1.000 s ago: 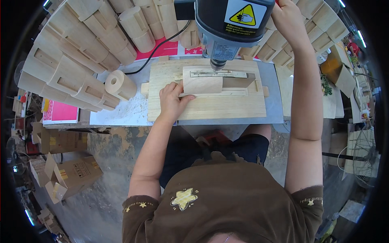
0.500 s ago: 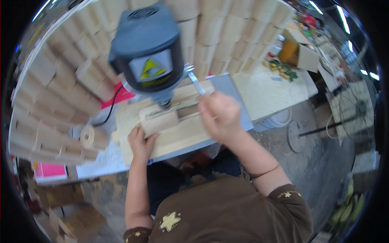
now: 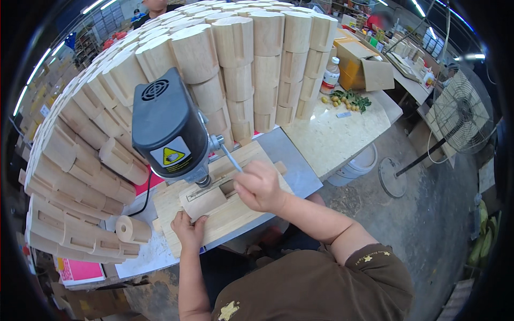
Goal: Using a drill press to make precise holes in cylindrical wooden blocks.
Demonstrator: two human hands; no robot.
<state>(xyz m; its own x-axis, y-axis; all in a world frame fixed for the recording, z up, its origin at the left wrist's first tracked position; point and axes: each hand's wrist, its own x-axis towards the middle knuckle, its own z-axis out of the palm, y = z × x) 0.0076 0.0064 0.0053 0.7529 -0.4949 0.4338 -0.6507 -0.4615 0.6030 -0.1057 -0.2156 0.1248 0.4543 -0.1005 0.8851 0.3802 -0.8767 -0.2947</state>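
Observation:
A dark grey drill press (image 3: 170,123) with a yellow warning label stands over a wooden board (image 3: 225,222). Under its chuck (image 3: 203,182) lies a pale wooden cylinder (image 3: 202,202) on its side, seated in the board's wooden holder, its slotted face up. My left hand (image 3: 188,230) grips the near left end of this cylinder, thumb and fingers against it. Closed in a fist, my right hand (image 3: 259,186) holds the metal feed lever (image 3: 231,157) to the right of the drill head. Whether the bit touches the wood is hard to make out.
A tall curved stack of wooden cylinders (image 3: 235,48) rises behind and left of the drill. One loose cylinder (image 3: 133,230) stands at the left. Rightward are a bottle (image 3: 330,75), small fruits (image 3: 345,100), an open carton (image 3: 356,64), a white bucket (image 3: 353,166) and a standing fan (image 3: 461,104).
The view has shifted, showing more of the stack's top and the room behind. Both hands keep their places on the cylinder and the lever.

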